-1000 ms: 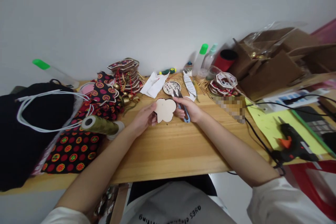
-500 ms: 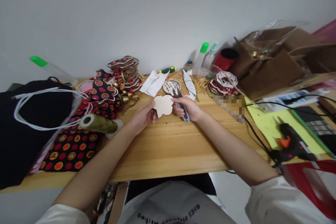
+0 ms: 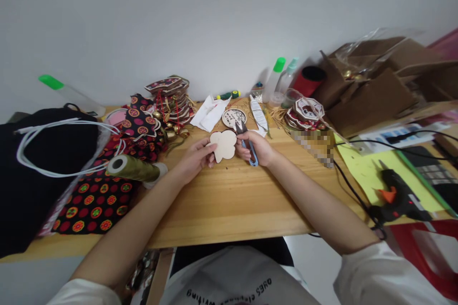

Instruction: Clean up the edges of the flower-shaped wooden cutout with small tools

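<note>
My left hand [image 3: 199, 158] pinches the left edge of a pale wooden cutout [image 3: 225, 145] with a scalloped, flower-like outline. The cutout is held above the table, its plain face towards me. Closed around the blue handles of a pair of scissors [image 3: 253, 152] is my right hand [image 3: 260, 148]; the dark blades point up and away from me. The right fingertips are close to the cutout's right edge, and I cannot tell whether they touch it. Just beyond lies a round wooden disc [image 3: 232, 115] with dark writing and a drawing, partly covered by the blade tips.
To the left are a spool of olive thread [image 3: 132, 167], patterned fabric [image 3: 93, 205] and stacked ornaments [image 3: 171, 97]. White paper [image 3: 208, 112] and bottles [image 3: 275, 76] stand or lie along the wall. A glue gun [image 3: 397, 190], cables and a cardboard box [image 3: 368, 100] occupy the right.
The cutout has turned slightly and its lower lobe has dropped a little. My left thumb now lies over its face. The right hand keeps the scissors in nearly the same place.
</note>
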A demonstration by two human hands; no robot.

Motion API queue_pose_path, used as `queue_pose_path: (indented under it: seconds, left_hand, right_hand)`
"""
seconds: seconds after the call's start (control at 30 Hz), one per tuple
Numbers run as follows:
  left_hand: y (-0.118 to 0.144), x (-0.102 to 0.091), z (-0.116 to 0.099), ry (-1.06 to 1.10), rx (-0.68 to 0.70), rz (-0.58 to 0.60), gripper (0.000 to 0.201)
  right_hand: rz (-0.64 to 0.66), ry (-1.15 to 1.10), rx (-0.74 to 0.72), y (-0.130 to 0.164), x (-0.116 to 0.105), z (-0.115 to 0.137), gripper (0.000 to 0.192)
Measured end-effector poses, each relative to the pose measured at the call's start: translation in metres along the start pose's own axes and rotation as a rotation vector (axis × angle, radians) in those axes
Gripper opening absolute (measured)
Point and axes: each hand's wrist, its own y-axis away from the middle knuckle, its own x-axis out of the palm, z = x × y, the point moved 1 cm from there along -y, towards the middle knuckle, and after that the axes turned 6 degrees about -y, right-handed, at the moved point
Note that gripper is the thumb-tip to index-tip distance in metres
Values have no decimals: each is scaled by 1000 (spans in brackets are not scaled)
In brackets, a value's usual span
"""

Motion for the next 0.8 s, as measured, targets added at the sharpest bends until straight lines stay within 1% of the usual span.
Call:
queue_pose_path:
  seconds: [0.1,0.23,0.33,0.47,0.6,0.8]
  left_hand:
    - [0,0,1,-4,-4,9,29]
    - [0,0,1,-16,-5,6,33]
    - [1,0,0,-25,-7,6,34]
    - [1,1,-1,-22,-5,20,34]
    - [2,1,-1,-6,-9,17,35]
    - [0,-2,0,-16,5,44,30]
  right_hand:
    - [-2,13,-1,0,0,0,24]
    - [-9,104,-87,2,2,-3,38]
    - [16,176,-133,4,3,-5,34]
    - [52,216,-140,7,3,-4,28]
    - [90,193,-129,8,1,-2,29]
    - [101,171,-126,7,0,-1,33]
